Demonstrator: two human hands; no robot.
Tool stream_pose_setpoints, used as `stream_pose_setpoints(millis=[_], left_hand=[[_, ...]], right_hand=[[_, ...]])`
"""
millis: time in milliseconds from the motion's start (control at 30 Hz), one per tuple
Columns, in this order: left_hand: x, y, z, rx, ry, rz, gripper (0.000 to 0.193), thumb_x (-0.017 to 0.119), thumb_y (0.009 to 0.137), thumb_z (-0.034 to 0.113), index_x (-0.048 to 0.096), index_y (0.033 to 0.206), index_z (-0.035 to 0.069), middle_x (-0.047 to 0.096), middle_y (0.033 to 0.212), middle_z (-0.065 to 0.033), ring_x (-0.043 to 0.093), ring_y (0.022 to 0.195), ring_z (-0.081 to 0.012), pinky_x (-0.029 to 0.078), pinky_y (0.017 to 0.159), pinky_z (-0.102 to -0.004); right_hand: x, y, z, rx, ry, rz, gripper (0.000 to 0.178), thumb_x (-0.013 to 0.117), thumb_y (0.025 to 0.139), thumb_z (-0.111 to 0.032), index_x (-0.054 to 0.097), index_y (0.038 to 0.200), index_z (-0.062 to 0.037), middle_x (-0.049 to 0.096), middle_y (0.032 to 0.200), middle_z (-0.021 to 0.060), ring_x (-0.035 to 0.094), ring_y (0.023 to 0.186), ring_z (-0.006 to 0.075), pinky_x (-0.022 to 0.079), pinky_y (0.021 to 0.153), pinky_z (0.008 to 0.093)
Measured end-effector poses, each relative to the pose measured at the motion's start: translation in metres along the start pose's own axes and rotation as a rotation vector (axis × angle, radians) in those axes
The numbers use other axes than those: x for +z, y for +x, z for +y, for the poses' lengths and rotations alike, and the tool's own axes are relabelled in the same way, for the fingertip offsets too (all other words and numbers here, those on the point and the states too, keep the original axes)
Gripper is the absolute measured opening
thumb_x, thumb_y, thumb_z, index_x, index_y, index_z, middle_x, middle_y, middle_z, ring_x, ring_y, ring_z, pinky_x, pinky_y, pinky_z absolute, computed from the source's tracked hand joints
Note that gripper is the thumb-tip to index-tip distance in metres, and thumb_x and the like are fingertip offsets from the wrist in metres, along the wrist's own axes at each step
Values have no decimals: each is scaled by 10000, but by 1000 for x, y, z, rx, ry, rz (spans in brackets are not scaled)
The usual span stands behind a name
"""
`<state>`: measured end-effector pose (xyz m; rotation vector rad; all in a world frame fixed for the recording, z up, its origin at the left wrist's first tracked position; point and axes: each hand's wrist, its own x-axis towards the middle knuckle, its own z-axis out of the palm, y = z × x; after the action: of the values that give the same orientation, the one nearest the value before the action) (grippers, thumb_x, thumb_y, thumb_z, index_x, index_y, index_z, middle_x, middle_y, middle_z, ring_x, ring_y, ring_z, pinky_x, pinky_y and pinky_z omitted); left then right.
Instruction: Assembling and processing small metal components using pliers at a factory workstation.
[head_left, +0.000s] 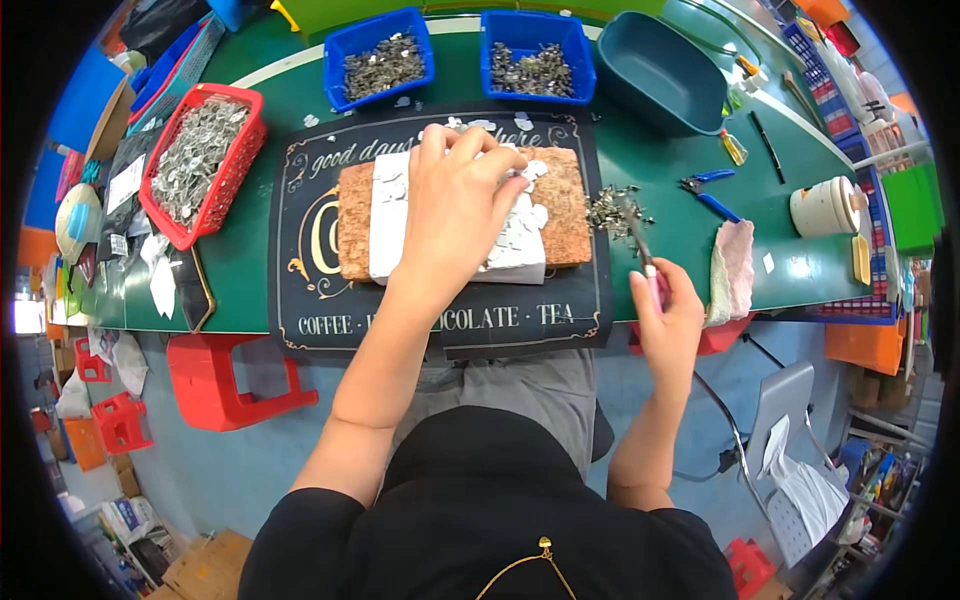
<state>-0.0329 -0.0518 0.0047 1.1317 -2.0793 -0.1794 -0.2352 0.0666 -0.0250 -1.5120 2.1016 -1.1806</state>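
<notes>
The white block (388,235) lies on the brown brick (562,195), small white pieces (515,240) on it. My left hand (455,200) is over them with half-curled fingers; whether it pinches one, I cannot tell. My right hand (668,312) is closed around the pink-handled tool (642,243), near the metal pile (620,212). I judge the step is handling small parts; the next move calls for a steady tip. Rightward, pliers (714,192) and cloth (733,270) limit the room; the table (660,160) has its near edge just by my right hand.
</notes>
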Motion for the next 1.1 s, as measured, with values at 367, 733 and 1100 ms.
stream_pose_setpoints(millis=[367, 733, 1100], left_hand=[[-13, -37, 23, -113, -601, 161, 130, 596, 756, -74, 612, 868, -9, 594, 917, -107, 572, 892, -197, 442, 776, -274], [-22, -75, 21, -36, -444, 429, 132, 576, 792, -81, 575, 917, -36, 585, 1030, -184, 585, 933, -221, 484, 806, -294], [-32, -79, 25, -362, -983, 507, 151, 487, 906, 102, 531, 952, -35, 599, 932, -163, 601, 727, -184, 488, 668, -275]], right_hand=[[11, -25, -33, 43, 530, -367, 221, 550, 842, -90, 553, 1014, 49, 532, 853, 29, 483, 742, 63, 380, 641, 176], [34, -38, -71, -160, 420, -354, 208, 610, 775, -78, 572, 937, 46, 512, 754, 42, 477, 645, 76, 362, 557, 186], [37, -43, -79, -127, 419, -359, 166, 597, 758, -33, 576, 896, 57, 581, 729, 85, 526, 638, 131, 389, 566, 227]])
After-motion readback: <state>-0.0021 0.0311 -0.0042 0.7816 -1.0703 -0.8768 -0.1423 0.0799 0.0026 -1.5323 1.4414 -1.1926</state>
